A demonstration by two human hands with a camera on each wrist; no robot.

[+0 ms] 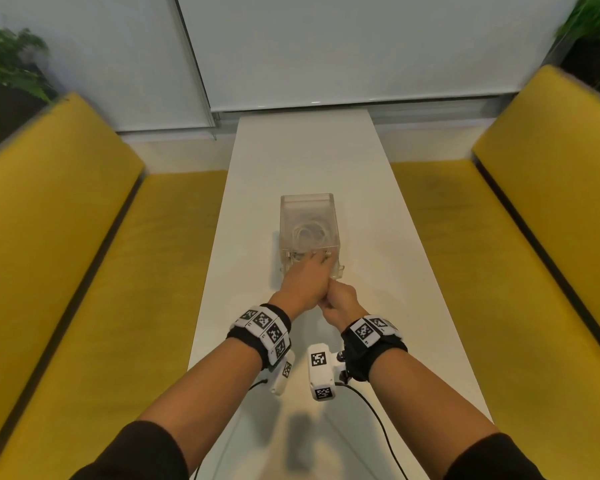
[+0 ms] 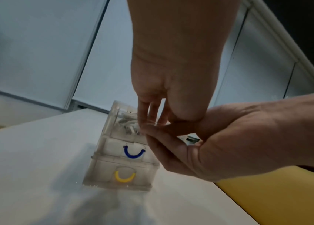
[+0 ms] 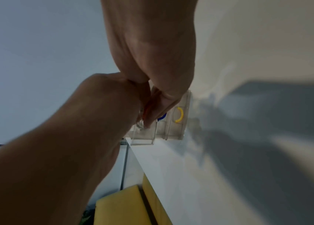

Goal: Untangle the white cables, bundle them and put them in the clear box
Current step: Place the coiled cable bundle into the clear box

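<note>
A clear box (image 1: 288,209) of three stacked drawers stands mid-table. Through its clear top shows a coil of white cables (image 1: 307,233), and their ends lie in the pulled-out top drawer (image 2: 129,123). My left hand (image 1: 317,259) reaches over the drawer front, its straight fingers (image 2: 150,112) pointing down onto the cables. My right hand (image 1: 340,296) is curled close against the left hand. Its thumb and fingers (image 2: 152,130) pinch at the top drawer's front, where a red handle (image 3: 146,109) shows between them. The middle drawer has a blue handle (image 2: 134,153), the bottom one a yellow handle (image 2: 124,176).
The narrow white table (image 1: 305,161) runs away from me between two yellow benches (image 1: 84,237) (image 1: 499,237). Window blinds close off the far end, with plants in both far corners. Black wires hang from the wrist cameras over the table's near part.
</note>
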